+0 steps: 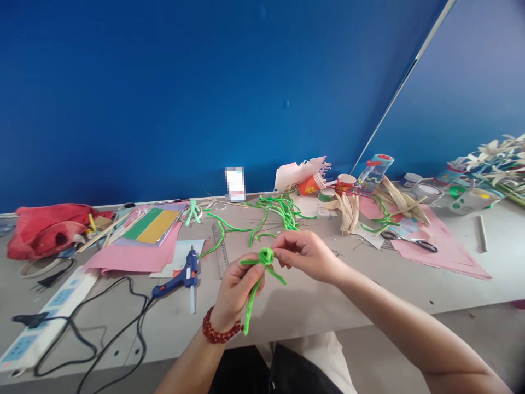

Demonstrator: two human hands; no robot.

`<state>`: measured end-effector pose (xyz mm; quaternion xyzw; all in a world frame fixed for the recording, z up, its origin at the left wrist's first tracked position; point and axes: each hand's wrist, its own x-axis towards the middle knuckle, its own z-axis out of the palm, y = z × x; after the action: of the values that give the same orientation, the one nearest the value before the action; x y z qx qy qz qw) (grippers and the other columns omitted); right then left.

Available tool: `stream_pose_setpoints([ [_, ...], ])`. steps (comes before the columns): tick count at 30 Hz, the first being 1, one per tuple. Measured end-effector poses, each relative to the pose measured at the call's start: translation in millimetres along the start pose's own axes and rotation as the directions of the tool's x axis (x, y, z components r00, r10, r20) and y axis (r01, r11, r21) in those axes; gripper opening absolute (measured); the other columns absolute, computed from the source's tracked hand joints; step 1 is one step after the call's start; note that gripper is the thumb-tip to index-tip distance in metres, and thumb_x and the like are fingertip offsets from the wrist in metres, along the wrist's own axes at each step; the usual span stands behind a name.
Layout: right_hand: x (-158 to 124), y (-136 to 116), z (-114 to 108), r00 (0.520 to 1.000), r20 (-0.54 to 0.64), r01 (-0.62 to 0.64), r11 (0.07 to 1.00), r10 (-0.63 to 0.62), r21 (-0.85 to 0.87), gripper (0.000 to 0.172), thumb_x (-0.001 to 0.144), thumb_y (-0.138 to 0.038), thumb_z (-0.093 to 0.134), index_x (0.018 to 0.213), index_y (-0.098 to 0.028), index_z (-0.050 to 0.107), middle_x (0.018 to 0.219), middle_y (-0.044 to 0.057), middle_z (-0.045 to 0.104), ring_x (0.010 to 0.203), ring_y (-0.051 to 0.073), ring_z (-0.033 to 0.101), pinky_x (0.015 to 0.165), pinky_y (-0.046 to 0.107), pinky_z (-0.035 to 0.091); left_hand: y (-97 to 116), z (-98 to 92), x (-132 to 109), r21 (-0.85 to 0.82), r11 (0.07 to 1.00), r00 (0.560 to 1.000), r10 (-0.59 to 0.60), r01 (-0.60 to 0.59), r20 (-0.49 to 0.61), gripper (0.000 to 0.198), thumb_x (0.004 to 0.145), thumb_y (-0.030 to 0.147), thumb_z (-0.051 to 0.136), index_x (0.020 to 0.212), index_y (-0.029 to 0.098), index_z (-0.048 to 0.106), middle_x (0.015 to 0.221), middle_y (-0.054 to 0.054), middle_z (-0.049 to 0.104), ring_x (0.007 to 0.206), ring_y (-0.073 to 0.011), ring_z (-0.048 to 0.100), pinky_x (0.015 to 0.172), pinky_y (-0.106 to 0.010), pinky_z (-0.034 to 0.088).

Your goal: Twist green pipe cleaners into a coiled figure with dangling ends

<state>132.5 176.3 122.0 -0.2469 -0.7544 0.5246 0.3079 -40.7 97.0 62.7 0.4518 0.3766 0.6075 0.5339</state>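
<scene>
Bright green pipe cleaners are twisted into a small figure point(266, 255) with a round coiled top and several loose ends hanging or sticking out. My left hand point(240, 282), with a red bead bracelet at the wrist, pinches it just below the coil. At the coil's right side, the thumb and forefinger of my right hand point(305, 254) are pressed together on the green pipe cleaner. Beyond my hands lies a heap of loose green pipe cleaners point(283, 209), with single strands trailing left past a steel ruler point(220, 249).
A blue glue gun point(180, 278) rests left of my hands, its cord running toward a white power strip point(51, 314). Pink sheets point(135, 254) lie behind it. At right are scissors point(414, 241), paper cups point(346, 181) and white flowers point(496, 156). A blue wall point(184, 98) rises behind.
</scene>
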Motion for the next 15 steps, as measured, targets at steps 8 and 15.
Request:
stream_pose_setpoints([
  [8, -2.7, -7.3, 10.4, 0.975, -0.108, 0.133, 0.902, -0.193, -0.411, 0.011, 0.086, -0.016, 0.058, 0.088, -0.018, 0.068, 0.075, 0.001, 0.068, 0.064, 0.012, 0.058, 0.056, 0.021, 0.041, -4.3, 10.8, 3.6, -0.183, 0.983, 0.982, -0.012, -0.023, -0.188, 0.025, 0.08, 0.039, 0.076, 0.082, 0.017, 0.065, 0.044, 0.009, 0.042, 0.04, -0.0065, 0.038, 0.044, -0.02, 0.033],
  [15, -5.8, -4.7, 13.4, 0.896, -0.077, 0.26, 0.655, -0.438, -0.709, 0.015, 0.092, -0.019, 0.053, 0.08, -0.018, 0.063, 0.063, 0.0, 0.065, 0.057, 0.012, 0.056, 0.057, 0.025, 0.039, -5.3, 15.1, 2.4, -0.105, 0.994, 0.96, -0.032, 0.003, -0.277, 0.033, 0.076, 0.046, 0.078, 0.08, 0.017, 0.062, 0.045, 0.009, 0.042, 0.042, -0.0068, 0.039, 0.044, -0.02, 0.032],
])
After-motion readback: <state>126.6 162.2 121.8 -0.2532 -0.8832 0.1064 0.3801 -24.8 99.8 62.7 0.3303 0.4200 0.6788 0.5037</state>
